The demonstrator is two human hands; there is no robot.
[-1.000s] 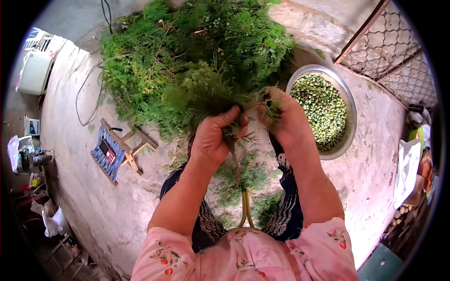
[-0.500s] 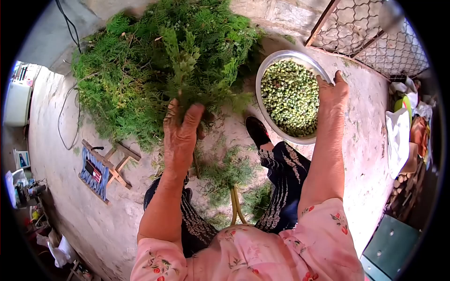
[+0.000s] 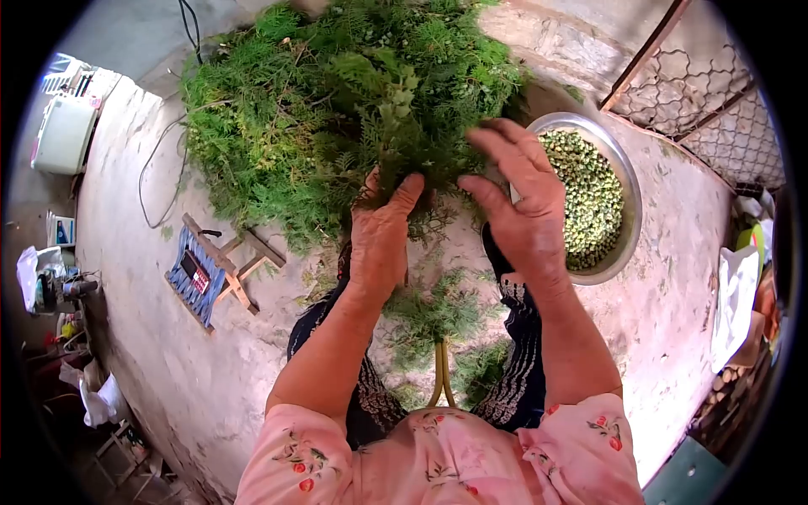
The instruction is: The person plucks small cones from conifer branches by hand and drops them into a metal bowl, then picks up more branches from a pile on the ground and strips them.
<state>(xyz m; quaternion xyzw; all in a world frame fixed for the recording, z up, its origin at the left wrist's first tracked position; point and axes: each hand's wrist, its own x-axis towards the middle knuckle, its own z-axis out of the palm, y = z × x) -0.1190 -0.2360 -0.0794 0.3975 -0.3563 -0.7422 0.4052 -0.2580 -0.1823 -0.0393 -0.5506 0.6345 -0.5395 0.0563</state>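
Here, your left hand (image 3: 376, 240) has thumb and fingers clamped on a leafy green sprig (image 3: 394, 126), which reaches forward against a heap of cut greenery (image 3: 252, 139). Your right hand (image 3: 528, 202) hovers near it, thumb and fingers apart, overlapping the near-left side of a metal basin (image 3: 634, 198) full of small green pieces (image 3: 596, 198).

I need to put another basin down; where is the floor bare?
Mostly bare floor lies between the metal bowl and white bag, and between the stool and the left sleeve. It is crowded at the branch pile and between the legs, where green sprigs lie.
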